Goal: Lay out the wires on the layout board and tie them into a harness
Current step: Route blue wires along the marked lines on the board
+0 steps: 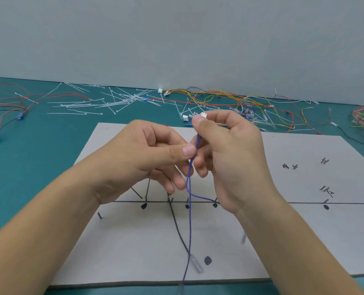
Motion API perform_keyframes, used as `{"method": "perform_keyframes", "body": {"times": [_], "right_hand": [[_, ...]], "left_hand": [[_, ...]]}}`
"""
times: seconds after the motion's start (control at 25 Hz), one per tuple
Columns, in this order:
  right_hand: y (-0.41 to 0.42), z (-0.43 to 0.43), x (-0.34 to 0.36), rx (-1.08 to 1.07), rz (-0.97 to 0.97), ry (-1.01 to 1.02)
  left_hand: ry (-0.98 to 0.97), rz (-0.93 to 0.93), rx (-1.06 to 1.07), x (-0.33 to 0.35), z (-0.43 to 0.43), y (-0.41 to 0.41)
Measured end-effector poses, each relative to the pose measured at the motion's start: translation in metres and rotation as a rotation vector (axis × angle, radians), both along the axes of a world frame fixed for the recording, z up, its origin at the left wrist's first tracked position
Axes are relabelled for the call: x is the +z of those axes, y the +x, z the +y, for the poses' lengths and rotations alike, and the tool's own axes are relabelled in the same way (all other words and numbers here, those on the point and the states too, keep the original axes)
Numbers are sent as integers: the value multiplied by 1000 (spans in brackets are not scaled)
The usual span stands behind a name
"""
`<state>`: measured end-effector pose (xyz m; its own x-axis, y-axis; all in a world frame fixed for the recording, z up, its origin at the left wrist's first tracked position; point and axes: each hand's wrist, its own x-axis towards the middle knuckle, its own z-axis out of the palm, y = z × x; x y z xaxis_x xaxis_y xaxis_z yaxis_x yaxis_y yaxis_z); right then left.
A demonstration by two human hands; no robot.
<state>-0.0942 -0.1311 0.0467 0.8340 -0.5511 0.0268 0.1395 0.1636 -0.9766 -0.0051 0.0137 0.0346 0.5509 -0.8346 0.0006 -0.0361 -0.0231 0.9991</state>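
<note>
Wires (189, 184) are hanging toward the board (304, 231) from the connector (204, 114) my right hand (230, 150) is pinching; my left hand (147, 150) is pinching them just below.

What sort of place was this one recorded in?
Probably a wire-harness assembly bench: a layout board with drawn lines and pegs, white cable ties strewn on the teal mat, heaps of coloured wires behind, while the left hand and right hand pinch blue wires.

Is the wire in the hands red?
No, the left hand and the right hand pinch blue wires, which hang down over the layout board.
</note>
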Motion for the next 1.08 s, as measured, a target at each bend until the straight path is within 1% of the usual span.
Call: {"method": "perform_keyframes", "body": {"times": [0.12,0.28,0.36,0.48,0.68,0.92,1.08], "right_hand": [[1,-5,0,42,10,26],[0,-13,1,181,55,141],[0,-16,1,245,72,160],[1,-20,1,281,78,144],[0,-22,-2,318,75,98],[2,-27,-2,365,112,98],[1,-30,-1,370,123,87]], "left_hand": [[7,28,16,1,1,0],[21,36,-11,3,0,-3],[38,25,-29,4,1,-2],[50,-13,-31,6,1,-2],[50,-78,48,4,0,-5],[99,-58,94,5,2,1],[82,-22,103,2,1,1]]}}
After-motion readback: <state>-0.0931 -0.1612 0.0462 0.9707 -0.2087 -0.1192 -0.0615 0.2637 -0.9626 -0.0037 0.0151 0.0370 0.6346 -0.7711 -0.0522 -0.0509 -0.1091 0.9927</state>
